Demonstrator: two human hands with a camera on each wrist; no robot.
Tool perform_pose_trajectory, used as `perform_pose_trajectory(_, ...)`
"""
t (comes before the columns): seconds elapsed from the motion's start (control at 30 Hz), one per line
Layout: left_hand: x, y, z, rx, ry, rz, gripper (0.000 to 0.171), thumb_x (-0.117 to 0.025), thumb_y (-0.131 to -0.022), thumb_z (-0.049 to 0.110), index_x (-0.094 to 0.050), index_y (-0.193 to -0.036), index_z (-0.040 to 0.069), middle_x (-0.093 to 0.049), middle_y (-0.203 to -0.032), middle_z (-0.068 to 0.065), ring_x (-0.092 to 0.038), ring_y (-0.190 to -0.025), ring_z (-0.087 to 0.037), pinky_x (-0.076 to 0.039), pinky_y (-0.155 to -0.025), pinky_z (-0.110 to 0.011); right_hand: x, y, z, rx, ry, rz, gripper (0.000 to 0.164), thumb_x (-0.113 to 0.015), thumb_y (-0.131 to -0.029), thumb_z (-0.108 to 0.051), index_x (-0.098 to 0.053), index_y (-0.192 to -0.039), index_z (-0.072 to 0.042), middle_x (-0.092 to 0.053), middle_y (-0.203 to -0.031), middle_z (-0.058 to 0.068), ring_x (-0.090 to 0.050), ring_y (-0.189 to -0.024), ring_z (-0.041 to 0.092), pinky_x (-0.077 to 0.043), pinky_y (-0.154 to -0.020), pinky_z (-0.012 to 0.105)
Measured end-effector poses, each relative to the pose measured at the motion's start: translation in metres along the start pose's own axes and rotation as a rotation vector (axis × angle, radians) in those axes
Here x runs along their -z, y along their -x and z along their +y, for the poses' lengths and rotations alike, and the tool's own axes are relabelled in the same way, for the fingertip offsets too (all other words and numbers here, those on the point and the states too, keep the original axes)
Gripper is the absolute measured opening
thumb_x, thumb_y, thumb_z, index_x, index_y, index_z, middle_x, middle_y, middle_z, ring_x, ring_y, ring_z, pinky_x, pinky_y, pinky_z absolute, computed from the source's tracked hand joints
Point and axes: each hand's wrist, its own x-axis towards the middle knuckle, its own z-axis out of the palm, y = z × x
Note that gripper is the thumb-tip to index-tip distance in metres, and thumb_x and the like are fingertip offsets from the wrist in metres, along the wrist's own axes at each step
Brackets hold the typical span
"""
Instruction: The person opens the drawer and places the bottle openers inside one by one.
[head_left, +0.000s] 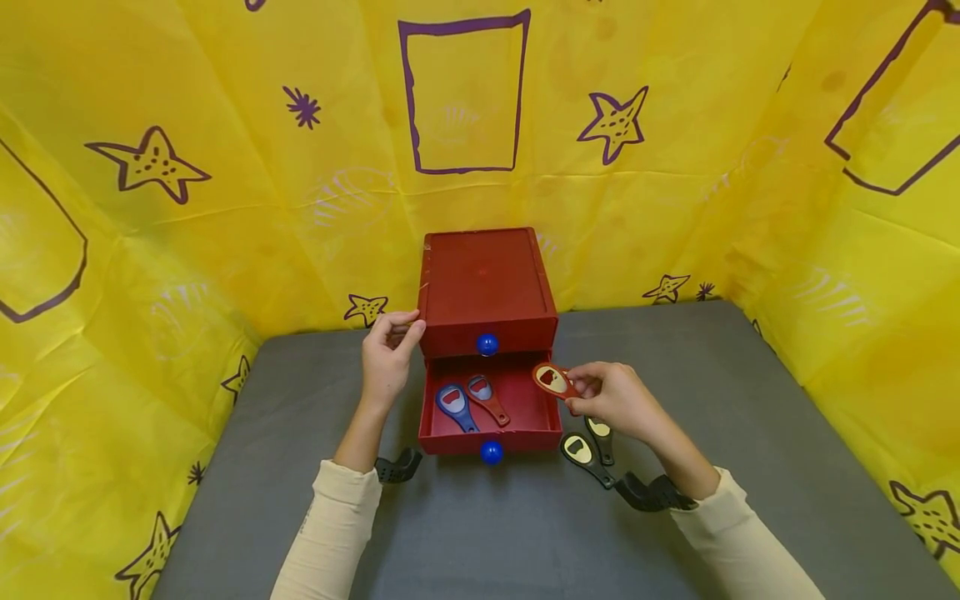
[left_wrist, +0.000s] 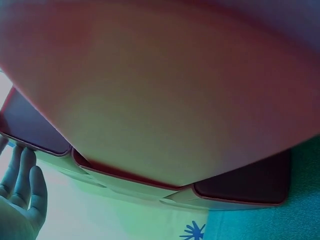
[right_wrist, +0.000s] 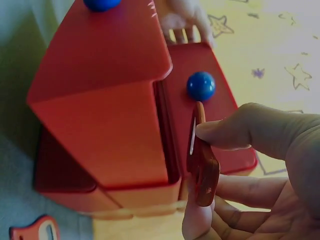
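My right hand (head_left: 618,400) pinches a red bottle opener (head_left: 553,380) with a pale oval face, above the right side of the pulled-out lower drawer (head_left: 525,417). In the right wrist view its thumb presses one flat side of the opener (right_wrist: 203,160). Inside the drawer lie a blue bottle opener (head_left: 453,403) and another red one (head_left: 486,395). My left hand (head_left: 388,354) is at the left front edge of the red drawer box (head_left: 483,279). In the left wrist view its fingers (left_wrist: 25,172) are fairly straight, fingertips against the box.
Two black bottle openers with pale ovals, one in front (head_left: 579,452) and one behind (head_left: 600,433), lie on the grey table (head_left: 495,533) right of the drawer. Blue ball knobs mark the closed upper drawer (head_left: 450,337) and the lower one. Yellow patterned cloth (head_left: 337,125) walls the back and sides.
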Motion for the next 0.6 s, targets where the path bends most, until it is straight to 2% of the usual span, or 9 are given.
perform_pose_trajectory(0.3,-0.002,0.007,0.028,0.003,-0.013,-0.005,0.024,-0.064,-0.091,0.0,-0.062,-0.11,-0.014,-0.058,-0.095,0.008,-0.057,-0.08,-0.003,-0.05,-0.074,-0.013,-0.014,-0.014,-0.019,0.095,0.141,-0.041,0.024,-0.075,-0.073,-0.008,-0.071,-0.095,0.002,-0.064,-0.074,0.004,-0.055,-0.069,0.011,-0.048,-0.064,0.021)
perform_pose_trajectory(0.6,-0.002,0.009,0.034,0.019,-0.02,-0.016,0.025,-0.065,-0.091,0.003,-0.063,-0.111,-0.013,-0.059,-0.095,0.003,-0.057,-0.081,-0.004,-0.05,-0.074,-0.012,-0.032,-0.024,-0.035,0.1,0.27,-0.05,0.026,-0.076,-0.072,-0.01,-0.071,-0.094,0.003,-0.061,-0.07,0.005,-0.052,-0.066,0.016,-0.045,-0.06,0.026)
